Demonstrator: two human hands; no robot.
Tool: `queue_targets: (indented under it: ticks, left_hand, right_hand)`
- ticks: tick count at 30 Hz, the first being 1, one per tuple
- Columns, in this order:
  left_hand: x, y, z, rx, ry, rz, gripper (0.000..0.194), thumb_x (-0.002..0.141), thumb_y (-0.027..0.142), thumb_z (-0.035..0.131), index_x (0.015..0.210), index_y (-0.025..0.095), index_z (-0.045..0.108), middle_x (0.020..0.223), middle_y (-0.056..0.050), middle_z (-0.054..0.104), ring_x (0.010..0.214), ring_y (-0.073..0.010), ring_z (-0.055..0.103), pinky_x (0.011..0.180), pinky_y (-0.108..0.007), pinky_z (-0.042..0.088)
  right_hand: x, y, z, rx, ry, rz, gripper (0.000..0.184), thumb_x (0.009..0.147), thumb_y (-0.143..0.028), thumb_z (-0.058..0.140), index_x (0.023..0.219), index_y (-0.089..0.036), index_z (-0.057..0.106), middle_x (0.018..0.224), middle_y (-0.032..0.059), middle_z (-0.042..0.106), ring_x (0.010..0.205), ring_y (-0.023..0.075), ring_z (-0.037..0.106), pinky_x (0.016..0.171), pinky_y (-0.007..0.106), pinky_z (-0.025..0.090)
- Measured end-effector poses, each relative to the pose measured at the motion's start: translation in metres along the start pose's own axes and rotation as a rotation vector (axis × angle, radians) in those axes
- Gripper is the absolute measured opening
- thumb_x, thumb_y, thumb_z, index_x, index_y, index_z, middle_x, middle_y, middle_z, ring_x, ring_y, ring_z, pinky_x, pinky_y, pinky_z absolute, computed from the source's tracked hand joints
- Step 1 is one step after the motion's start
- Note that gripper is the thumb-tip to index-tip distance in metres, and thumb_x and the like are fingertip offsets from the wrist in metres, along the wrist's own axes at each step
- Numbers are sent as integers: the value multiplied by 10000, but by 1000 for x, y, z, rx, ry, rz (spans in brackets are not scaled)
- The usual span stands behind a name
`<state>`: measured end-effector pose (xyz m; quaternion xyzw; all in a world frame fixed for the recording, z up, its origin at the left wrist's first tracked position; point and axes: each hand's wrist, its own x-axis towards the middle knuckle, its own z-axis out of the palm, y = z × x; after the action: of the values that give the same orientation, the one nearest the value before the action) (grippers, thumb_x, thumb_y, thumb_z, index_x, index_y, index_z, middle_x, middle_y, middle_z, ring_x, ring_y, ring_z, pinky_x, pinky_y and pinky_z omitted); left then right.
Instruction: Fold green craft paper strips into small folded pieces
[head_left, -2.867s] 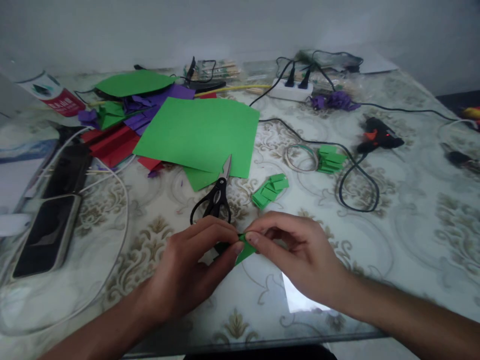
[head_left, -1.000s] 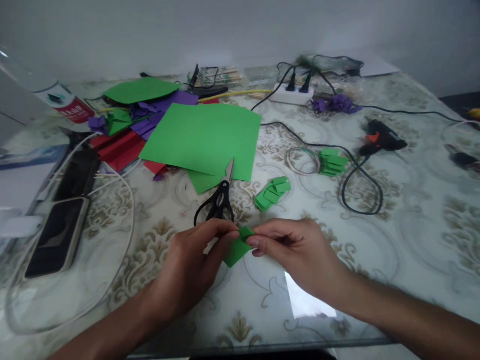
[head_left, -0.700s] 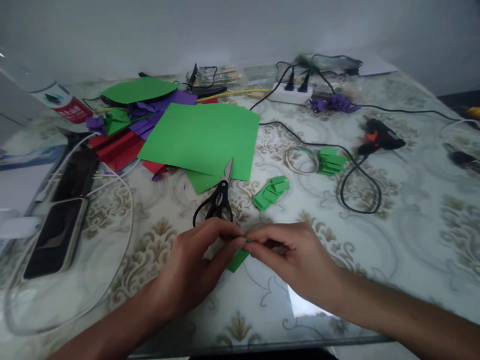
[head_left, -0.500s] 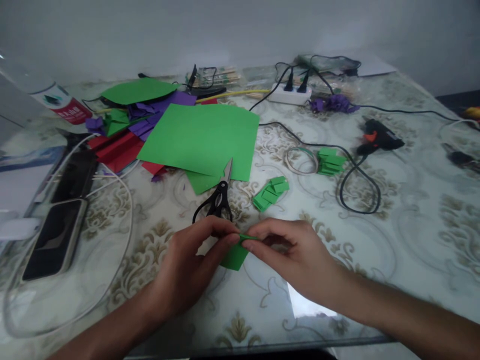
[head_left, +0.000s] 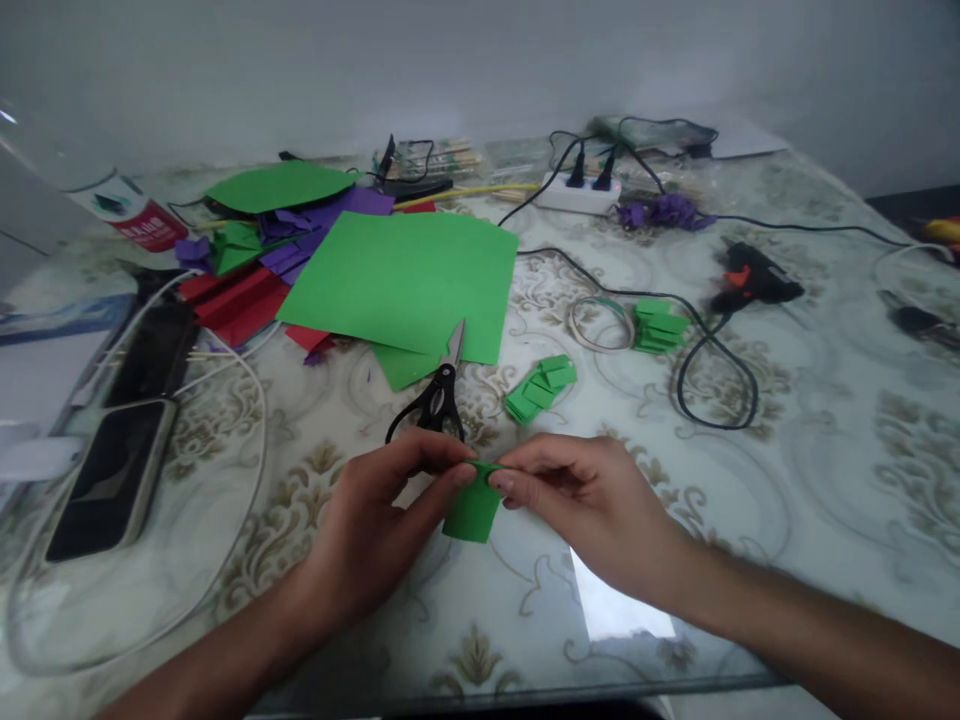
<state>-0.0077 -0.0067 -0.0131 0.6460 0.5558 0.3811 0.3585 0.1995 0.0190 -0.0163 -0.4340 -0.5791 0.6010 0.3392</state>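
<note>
A small green paper piece hangs between both hands near the table's front edge. My left hand pinches its top edge from the left. From the right, my right hand pinches the same edge, fingertips almost touching the left ones. Black scissors lie closed on the table just behind my left hand. A pile of small folded green pieces sits behind my right hand, and a second stack lies further right.
A large green sheet covers red and purple papers at the back left. A phone and white cable lie at the left. A black glue gun, its looped cord and a power strip occupy the back right.
The green piece has turned from a tilted, flattened fold to hanging down from its top edge. Both hands stayed in place, still pinching it.
</note>
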Motion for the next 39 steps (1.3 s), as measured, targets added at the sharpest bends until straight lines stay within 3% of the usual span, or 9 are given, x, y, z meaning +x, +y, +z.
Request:
queue_targets:
  ticks: [6, 18, 23, 31, 39]
  left_hand:
    - [0, 0, -2, 75, -115, 40, 89, 951, 265, 684, 930, 216, 756, 817, 7, 780, 726, -146, 712, 667, -235, 566]
    - [8, 1, -6, 8, -163, -50, 161, 971, 293, 632, 901, 194, 737, 803, -2, 729, 749, -153, 673, 686, -244, 515]
    - [8, -4, -5, 6, -237, -89, 158, 959, 306, 635, 914, 182, 722, 809, -9, 713, 748, -155, 647, 643, -239, 488]
    - [8, -4, -4, -64, -161, -87, 163, 965, 304, 633, 893, 180, 710, 778, 5, 695, 720, -135, 617, 672, -241, 483]
    - [6, -6, -4, -47, -172, -76, 160, 975, 324, 647, 944, 196, 737, 830, 2, 732, 766, -140, 652, 700, -239, 494]
  right_hand:
    - [1, 6, 2, -125, -2, -46, 150, 911, -343, 726, 883, -205, 777, 797, 27, 783, 723, 172, 711, 645, 267, 567]
    - [7, 7, 2, 19, 63, -28, 135, 848, -282, 783, 954, -199, 765, 838, 32, 783, 776, 166, 730, 728, 289, 599]
    - [9, 6, 1, 9, 106, -59, 172, 844, -258, 791, 1001, -202, 751, 874, 32, 786, 829, 170, 740, 763, 289, 594]
    - [11, 4, -2, 189, 35, 135, 273, 794, -382, 851, 962, -187, 762, 784, 22, 800, 688, 164, 765, 636, 250, 582]
    - [7, 4, -1, 71, 65, 70, 159, 808, -324, 828, 897, -195, 802, 781, 41, 816, 667, 165, 757, 614, 251, 584]
